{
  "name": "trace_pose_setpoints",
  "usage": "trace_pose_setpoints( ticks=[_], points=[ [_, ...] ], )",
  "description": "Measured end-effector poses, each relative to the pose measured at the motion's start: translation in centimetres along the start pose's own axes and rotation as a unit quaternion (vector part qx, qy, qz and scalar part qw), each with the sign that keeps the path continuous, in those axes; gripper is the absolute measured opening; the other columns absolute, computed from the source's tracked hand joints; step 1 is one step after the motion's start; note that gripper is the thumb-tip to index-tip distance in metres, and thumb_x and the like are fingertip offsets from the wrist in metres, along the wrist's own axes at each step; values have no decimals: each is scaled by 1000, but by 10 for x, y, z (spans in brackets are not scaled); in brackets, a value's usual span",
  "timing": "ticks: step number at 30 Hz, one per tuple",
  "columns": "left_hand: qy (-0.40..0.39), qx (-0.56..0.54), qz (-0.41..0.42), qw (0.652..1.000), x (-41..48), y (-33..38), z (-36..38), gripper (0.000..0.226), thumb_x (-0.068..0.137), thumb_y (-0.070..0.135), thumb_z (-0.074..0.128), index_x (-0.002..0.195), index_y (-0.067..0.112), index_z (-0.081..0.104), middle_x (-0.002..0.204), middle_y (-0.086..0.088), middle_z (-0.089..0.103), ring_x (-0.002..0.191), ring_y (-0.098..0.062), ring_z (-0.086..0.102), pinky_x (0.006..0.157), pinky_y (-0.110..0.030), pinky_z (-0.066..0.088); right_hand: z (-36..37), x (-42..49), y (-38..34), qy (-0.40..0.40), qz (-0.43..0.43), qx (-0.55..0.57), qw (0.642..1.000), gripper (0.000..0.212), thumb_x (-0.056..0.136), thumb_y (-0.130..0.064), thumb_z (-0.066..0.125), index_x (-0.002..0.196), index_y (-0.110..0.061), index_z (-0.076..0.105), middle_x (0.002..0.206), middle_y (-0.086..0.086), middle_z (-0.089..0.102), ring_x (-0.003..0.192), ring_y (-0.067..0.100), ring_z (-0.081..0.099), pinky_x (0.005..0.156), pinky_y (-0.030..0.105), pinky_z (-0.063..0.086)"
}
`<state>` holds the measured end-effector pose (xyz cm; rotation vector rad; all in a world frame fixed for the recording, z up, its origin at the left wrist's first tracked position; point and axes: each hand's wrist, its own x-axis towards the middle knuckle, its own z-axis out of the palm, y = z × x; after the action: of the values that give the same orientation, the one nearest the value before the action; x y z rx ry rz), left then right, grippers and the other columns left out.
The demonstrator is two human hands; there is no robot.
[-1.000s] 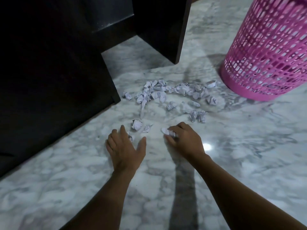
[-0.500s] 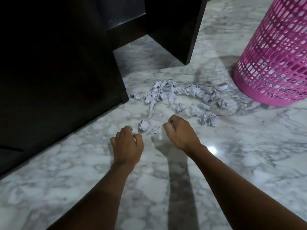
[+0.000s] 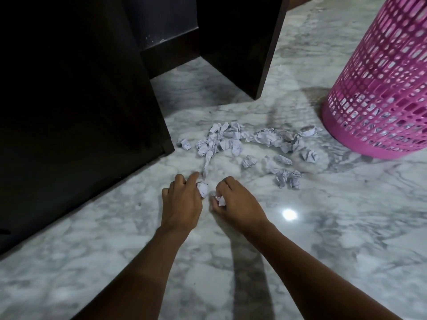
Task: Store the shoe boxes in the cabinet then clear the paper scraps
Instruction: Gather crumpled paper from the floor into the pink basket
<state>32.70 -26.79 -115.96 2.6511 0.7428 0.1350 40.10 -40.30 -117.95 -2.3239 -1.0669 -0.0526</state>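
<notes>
Several crumpled white paper scraps (image 3: pixel 233 140) lie scattered on the marble floor (image 3: pixel 346 227) between the dark cabinet (image 3: pixel 76 107) and a pink basket. My left hand (image 3: pixel 182 202) rests low on the floor, its fingers closed around a crumpled scrap (image 3: pixel 203 188). Close beside it, my right hand (image 3: pixel 238 204) is curled around another small scrap (image 3: pixel 220 199). Both hands sit just in front of the nearest scraps of the pile. No shoe boxes are visible.
A pink perforated plastic waste basket (image 3: pixel 381 88) stands at the right, just beyond the scraps. The dark cabinet fills the left and top, with a second dark panel (image 3: pixel 245 42) behind the pile. A bright light reflection (image 3: pixel 289 214) shines on the floor.
Both hands slid forward toward the pile. The left hand went from flat and spread to closed on a scrap; the right kept its fingers curled on paper.
</notes>
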Motion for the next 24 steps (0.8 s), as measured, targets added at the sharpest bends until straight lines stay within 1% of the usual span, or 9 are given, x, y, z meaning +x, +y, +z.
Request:
trace_pose_setpoints(
  ticks=[3, 6, 8, 10, 13, 15, 17, 19, 24],
  points=[
    [16, 3, 28, 999, -7, 3, 1, 53, 91, 42, 21, 124, 24, 59, 95, -3, 52, 88, -27, 55, 81, -41, 38, 8, -9, 8, 18, -59, -33, 998, 6, 93, -14, 61, 90, -10, 58, 84, 5, 56, 69, 23, 51, 59, 38, 45],
    [35, 10, 48, 998, -12, 1, 8, 48, 89, 58, 35, 116, 30, 62, 93, 1, 53, 86, -23, 55, 78, -38, 40, 11, -13, 13, -14, -51, -26, 998, 20, 98, -15, 56, 114, -4, 61, 98, 9, 60, 82, 24, 56, 69, 37, 49],
    [43, 24, 54, 997, -12, 1, 12, 48, 87, 61, 41, 112, 29, 65, 91, 0, 54, 83, -24, 56, 74, -38, 40, 5, -11, 10, -22, -31, -6, 999, 26, 96, -12, 55, 119, -2, 61, 101, 12, 61, 86, 25, 57, 73, 36, 50],
    [54, 32, 55, 996, -9, 3, 16, 45, 87, 59, 42, 106, 26, 66, 88, -1, 55, 80, -26, 57, 73, -38, 40, -4, -11, 6, -16, -20, 9, 1000, 25, 99, -13, 46, 112, 0, 63, 99, 12, 62, 84, 25, 56, 73, 35, 47],
    [75, 6, 36, 997, 0, 9, 17, 39, 86, 50, 41, 87, 18, 63, 82, -1, 51, 77, -28, 56, 73, -39, 39, -27, -14, 8, 22, 107, 100, 989, 42, 95, -33, 29, 98, -7, 62, 93, 8, 59, 87, 23, 54, 76, 31, 41],
    [89, -27, 10, 996, 11, 14, 15, 38, 84, 46, 40, 79, 14, 61, 80, -3, 49, 77, -29, 55, 74, -41, 39, -41, -16, 19, 54, 168, 120, 977, 39, 96, -39, 28, 82, -14, 55, 81, 6, 54, 79, 22, 50, 71, 32, 36],
    [108, -50, -2, 993, 24, 19, 13, 38, 83, 43, 40, 74, 12, 60, 78, -5, 50, 76, -31, 54, 74, -42, 40, -57, -18, 33, 87, 218, 125, 964, 44, 103, -43, 36, 68, -17, 43, 69, 4, 48, 69, 22, 45, 66, 29, 28],
    [129, -64, -4, 990, 39, 22, 10, 39, 85, 42, 42, 75, 10, 60, 79, -8, 52, 78, -34, 55, 75, -43, 41, -72, -19, 47, 121, 258, 128, 950, 46, 101, -41, 46, 62, -17, 39, 63, 1, 45, 65, 22, 44, 62, 29, 25],
    [161, -38, 38, 986, 74, 26, 6, 42, 94, 41, 42, 89, 4, 62, 96, -18, 57, 92, -40, 53, 78, -47, 44, -92, -17, 90, 223, 265, 66, 936, 36, 88, -39, 69, 70, -13, 51, 74, 1, 49, 74, 20, 49, 69, 32, 37]
  ],
)
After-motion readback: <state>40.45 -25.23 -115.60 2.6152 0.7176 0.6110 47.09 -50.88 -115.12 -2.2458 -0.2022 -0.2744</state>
